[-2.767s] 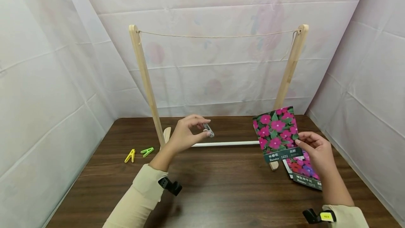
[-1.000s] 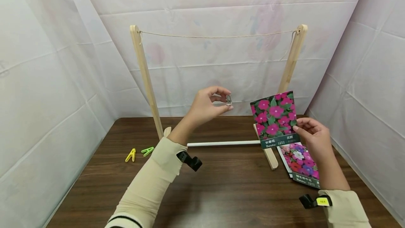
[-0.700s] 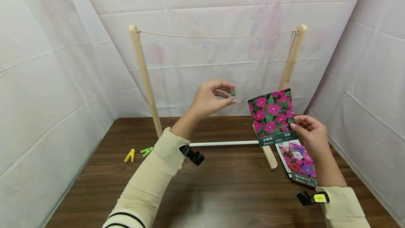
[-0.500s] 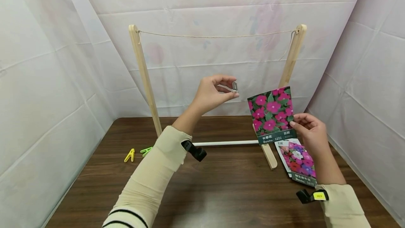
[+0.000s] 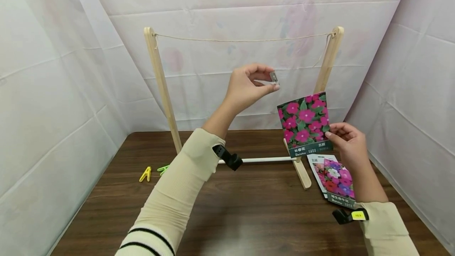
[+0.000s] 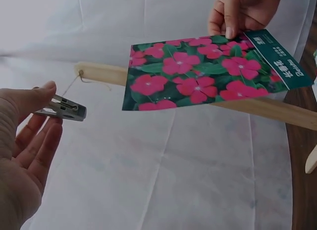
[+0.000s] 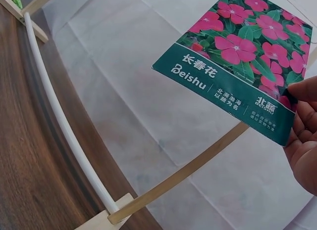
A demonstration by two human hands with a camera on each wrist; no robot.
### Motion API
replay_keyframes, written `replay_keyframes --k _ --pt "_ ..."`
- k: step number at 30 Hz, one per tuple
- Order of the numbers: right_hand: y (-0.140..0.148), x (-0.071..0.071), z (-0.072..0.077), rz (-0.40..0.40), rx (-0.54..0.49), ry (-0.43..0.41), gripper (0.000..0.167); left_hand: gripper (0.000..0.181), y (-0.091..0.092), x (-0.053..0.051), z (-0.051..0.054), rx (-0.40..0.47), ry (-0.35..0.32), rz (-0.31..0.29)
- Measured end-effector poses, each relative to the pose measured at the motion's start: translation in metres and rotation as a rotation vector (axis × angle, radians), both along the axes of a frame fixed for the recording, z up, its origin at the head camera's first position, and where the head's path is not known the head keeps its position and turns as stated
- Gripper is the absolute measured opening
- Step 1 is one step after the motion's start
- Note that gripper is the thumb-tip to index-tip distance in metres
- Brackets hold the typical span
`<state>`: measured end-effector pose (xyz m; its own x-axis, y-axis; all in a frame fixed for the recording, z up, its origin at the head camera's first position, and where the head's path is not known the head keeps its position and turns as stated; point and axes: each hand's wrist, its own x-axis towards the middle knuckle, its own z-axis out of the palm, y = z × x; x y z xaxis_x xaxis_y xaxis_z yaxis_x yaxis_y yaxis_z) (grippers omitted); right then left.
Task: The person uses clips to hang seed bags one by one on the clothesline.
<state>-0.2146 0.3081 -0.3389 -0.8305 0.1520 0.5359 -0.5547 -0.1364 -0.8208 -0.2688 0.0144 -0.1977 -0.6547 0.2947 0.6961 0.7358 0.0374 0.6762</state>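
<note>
Between thumb and fingers, my left hand (image 5: 249, 84) pinches a grey clothespin (image 5: 273, 77), held in the air below the string (image 5: 245, 41). The left wrist view shows the clothespin (image 6: 64, 108) from the side. At its lower right edge, my right hand (image 5: 350, 147) pinches a seed packet (image 5: 305, 123) printed with pink flowers over a green band. The packet is tilted and hangs in front of the right wooden post (image 5: 328, 58), apart from the clothespin. Some of the right hand's fingers are behind the packet.
A white rod (image 5: 266, 160) joins the bases of the right post and left post (image 5: 161, 82). More flower packets (image 5: 337, 181) lie at the right of the brown table (image 5: 249, 220). A yellow clothespin (image 5: 145, 174) and a partly covered green clothespin (image 5: 162, 169) lie at left.
My left hand has risen and moved right with the grey clothespin, nearer the packet and string. The right hand has lifted the packet somewhat and shifted slightly left.
</note>
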Motion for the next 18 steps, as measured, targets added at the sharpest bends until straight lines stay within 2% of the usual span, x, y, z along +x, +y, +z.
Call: replay_keyframes --k 8,18 --pt "-0.002 0.000 0.006 0.011 0.009 0.011 0.018 0.035 0.011 -0.003 0.016 0.069 0.000 -0.037" --pt "-0.003 -0.001 0.009 0.002 0.017 0.029 0.016 0.035 0.012 -0.008 0.034 0.073 -0.006 -0.016"
